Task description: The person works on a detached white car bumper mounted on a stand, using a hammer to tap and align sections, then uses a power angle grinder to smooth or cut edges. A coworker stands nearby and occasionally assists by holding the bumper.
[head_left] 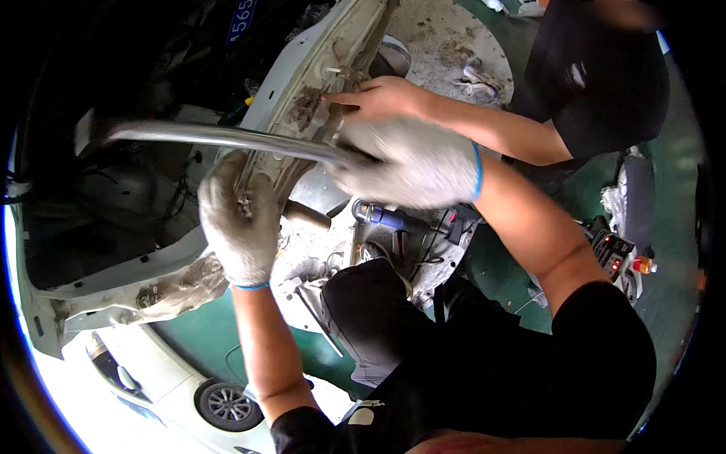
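- Leftmost, the steel hammer (219,136) extends over the dark car interior, its head blurred.
- Left of centre, the gloved left hand (238,223) curls against the body frame (302,68); whether it grips anything cannot be told.
- At centre, the frame slants upward, grimy and uneven: work appears under way, unfinished.
- Beside it, a co-worker's bare hand (389,98) points at the frame.
- Rightmost, the gloved right hand (408,163) closes round the hammer's handle.

Silvery bar (227,137), blue-trimmed off-white gloves (248,231), green floor (208,333)

silver hammer (223,137), blurred head, crosswise over dirty wht. car-body frame (293,87)
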Available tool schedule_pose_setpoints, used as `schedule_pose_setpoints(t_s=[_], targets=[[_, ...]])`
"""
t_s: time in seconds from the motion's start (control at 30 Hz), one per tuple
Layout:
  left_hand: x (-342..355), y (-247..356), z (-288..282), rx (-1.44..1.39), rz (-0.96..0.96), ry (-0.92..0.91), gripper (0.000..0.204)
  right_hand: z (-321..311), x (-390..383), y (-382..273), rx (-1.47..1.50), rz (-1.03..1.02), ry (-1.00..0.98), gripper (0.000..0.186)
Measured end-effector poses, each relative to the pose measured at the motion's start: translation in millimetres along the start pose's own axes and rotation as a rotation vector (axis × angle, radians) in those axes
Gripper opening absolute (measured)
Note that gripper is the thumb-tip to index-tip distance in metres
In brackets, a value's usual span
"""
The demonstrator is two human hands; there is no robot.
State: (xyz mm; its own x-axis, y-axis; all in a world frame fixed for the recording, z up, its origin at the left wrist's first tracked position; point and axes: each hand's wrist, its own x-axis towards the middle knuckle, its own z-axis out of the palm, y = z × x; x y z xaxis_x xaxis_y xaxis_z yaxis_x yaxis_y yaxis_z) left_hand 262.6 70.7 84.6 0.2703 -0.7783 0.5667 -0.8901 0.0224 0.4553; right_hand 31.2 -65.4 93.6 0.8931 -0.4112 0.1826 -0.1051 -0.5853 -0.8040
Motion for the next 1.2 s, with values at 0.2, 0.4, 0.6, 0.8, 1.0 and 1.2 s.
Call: schedule_pose_setpoints(t_s=[0.2,0.4,0.6,0.8,1.0,1.2], targets=[[53,-15,1,0.281,-0.123,-0.317,0.065,67,-175,25,0.921,0.799,-0.022,0.031],[63,-37,23,0.035,-0.364,-0.483,0.069,148,-305,93,0.54,0.849,-0.207,0.039],[67,-55,27,0.025,-0.394,-0.488,0.062,170,-327,113,0.6,0.793,-0.235,0.042],[69,-33,30,0.155,-0.38,-0.48,0.058,184,-301,121,0.793,0.493,-0.002,0.047],[85,-27,27,0.573,-0.19,-0.631,0.056,210,-228,157,0.759,0.592,0.399,0.053],[68,-17,37,0.41,-0.301,-0.544,0.056,217,-139,140,1.603,0.614,0.284,0.045]])
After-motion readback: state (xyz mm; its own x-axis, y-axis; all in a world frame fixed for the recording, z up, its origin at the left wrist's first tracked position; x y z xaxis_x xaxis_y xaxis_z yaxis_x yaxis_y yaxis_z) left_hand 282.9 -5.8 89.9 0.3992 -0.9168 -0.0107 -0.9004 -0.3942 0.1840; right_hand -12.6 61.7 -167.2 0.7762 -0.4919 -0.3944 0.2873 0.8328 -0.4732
